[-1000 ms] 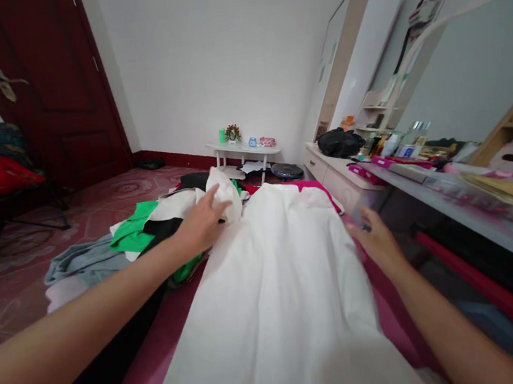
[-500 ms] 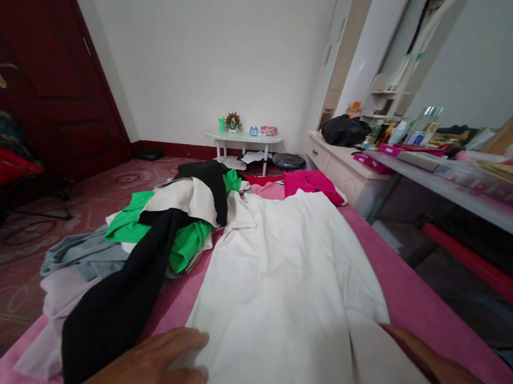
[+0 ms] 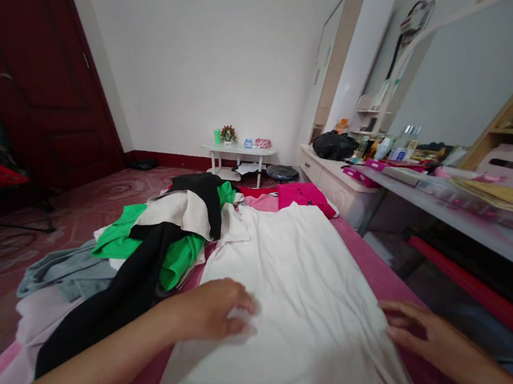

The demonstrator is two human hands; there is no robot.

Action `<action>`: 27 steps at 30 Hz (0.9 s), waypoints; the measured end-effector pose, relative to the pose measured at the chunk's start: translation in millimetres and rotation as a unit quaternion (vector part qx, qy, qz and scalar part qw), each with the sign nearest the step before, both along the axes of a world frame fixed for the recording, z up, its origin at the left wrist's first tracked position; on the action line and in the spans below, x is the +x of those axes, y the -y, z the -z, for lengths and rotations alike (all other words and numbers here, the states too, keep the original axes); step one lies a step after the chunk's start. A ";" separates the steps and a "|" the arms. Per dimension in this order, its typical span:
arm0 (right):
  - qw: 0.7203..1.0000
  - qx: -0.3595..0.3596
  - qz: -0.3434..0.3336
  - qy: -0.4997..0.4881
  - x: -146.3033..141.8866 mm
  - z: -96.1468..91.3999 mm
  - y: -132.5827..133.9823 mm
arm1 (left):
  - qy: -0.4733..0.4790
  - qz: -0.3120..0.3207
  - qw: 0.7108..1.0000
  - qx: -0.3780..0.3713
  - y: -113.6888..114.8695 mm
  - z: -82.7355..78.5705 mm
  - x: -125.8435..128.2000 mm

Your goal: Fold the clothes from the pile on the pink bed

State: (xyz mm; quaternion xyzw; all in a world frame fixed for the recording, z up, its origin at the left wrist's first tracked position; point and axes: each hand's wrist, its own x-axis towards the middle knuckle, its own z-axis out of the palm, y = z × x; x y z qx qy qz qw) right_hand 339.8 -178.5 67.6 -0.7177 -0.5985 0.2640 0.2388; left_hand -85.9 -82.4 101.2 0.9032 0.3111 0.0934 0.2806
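A white shirt (image 3: 291,287) lies spread flat on the pink bed cover (image 3: 367,253), collar away from me. My left hand (image 3: 215,309) sits at the shirt's left edge, its fingers curled and pinching a fold of the white cloth. At the shirt's right edge, my right hand (image 3: 418,334) has its fingers closed on the hem, and creases run out from that grip. Both forearms reach in from the bottom of the view.
A heap of clothes (image 3: 169,240) in green, black, cream and grey lies left of the shirt. A pink garment (image 3: 304,195) lies beyond the collar. A cluttered counter (image 3: 448,193) runs along the right, a small white table (image 3: 237,154) stands by the far wall, and a dark red door (image 3: 38,88) is at the left.
Both hands came back from the shirt's far end to its near sides. The left hand, flat half a second ago, now pinches the left edge; the right hand now grips the right edge.
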 end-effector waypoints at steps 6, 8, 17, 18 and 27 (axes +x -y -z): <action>0.980 0.051 0.131 -0.138 2.3 27.2 -87.4 | 0.018 -0.201 0.973 0.109 -82.5 63.3 65.6; 0.965 0.013 0.139 -0.223 -3.4 24.8 -104.2 | 0.017 -0.238 0.961 0.142 -86.3 77.0 72.8; 0.969 0.201 -0.034 -0.139 -129.5 -17.3 -153.2 | 0.150 -0.313 0.929 0.131 -101.0 101.2 68.8; 0.967 0.185 -0.149 -0.089 -148.3 -17.7 -150.2 | 0.182 -0.321 0.921 0.125 -105.1 104.6 67.2; 0.980 0.081 -0.114 0.143 -165.9 6.3 -166.0 | 0.239 -0.353 0.900 0.091 -118.2 110.9 64.5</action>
